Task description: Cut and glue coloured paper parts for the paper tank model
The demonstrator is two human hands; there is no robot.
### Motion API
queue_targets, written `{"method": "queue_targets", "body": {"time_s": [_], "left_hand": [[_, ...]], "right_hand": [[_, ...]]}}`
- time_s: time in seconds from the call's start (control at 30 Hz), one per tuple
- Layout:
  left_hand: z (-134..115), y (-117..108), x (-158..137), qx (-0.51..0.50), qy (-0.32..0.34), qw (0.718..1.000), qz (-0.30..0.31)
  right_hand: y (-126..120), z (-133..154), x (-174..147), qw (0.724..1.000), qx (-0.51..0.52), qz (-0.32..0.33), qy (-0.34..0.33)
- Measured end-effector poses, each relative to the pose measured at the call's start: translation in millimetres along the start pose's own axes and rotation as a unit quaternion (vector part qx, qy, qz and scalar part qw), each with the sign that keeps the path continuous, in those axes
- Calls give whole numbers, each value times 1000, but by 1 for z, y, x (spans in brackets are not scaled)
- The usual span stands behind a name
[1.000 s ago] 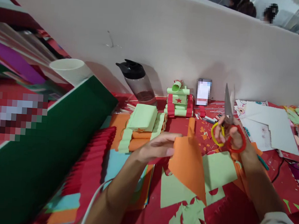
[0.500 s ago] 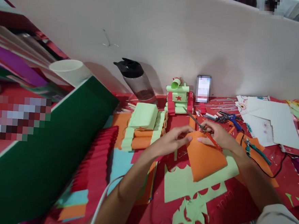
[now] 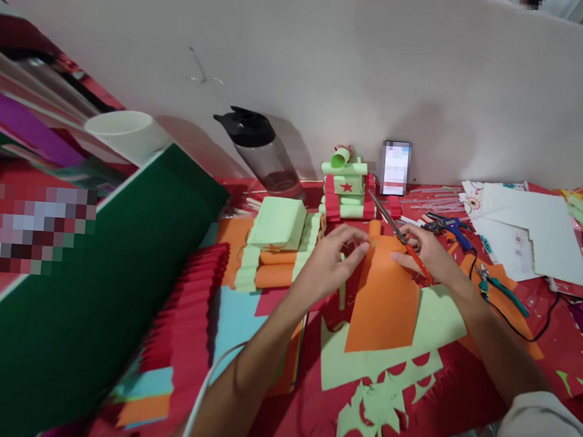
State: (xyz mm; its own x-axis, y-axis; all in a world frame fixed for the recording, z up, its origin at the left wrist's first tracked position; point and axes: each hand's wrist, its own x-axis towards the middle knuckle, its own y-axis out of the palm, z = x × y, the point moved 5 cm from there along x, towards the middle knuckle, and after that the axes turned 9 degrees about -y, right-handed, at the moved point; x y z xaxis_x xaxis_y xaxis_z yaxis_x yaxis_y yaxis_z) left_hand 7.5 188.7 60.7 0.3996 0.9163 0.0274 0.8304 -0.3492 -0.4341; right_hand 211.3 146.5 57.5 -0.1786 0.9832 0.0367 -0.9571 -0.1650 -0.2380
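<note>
In the head view, my right hand [image 3: 423, 251] grips scissors [image 3: 391, 219] with red-orange handles. Their blades point up and to the left, away from me. The thumb of that hand rests at the upper right edge of an orange paper sheet [image 3: 382, 305]. With curled fingers, my left hand [image 3: 336, 258] has its thumb and fingertips together at the sheet's upper left corner. Beneath the orange sheet lies a light green paper sheet [image 3: 439, 315]. A small orange paper roll [image 3: 374, 228] sits just beyond the sheet's top edge.
A green paper tank model [image 3: 348, 186] and a phone [image 3: 395, 169] stand by the wall. Left are a bottle [image 3: 266, 153], another green-and-orange paper model [image 3: 278, 224] and a dark green board [image 3: 92, 284]. Right are pliers [image 3: 506, 293], a blue glue gun [image 3: 457, 233] and its cord.
The orange sheet has turned from a slanted, pointed position to lie more upright and flat toward me. My left hand has shifted slightly left; the scissors stay in my right hand.
</note>
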Motion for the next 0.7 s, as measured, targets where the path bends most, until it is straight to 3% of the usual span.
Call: {"method": "queue_targets", "body": {"time_s": [0.53,0.7], "left_hand": [[21,22,4,-37,-47,997,41],[25,19,8,-101,-72,992,18]], "right_hand": [[3,-6,3,999,-44,6,-23],[-12,7,2,993,-100,-44,-55]]}}
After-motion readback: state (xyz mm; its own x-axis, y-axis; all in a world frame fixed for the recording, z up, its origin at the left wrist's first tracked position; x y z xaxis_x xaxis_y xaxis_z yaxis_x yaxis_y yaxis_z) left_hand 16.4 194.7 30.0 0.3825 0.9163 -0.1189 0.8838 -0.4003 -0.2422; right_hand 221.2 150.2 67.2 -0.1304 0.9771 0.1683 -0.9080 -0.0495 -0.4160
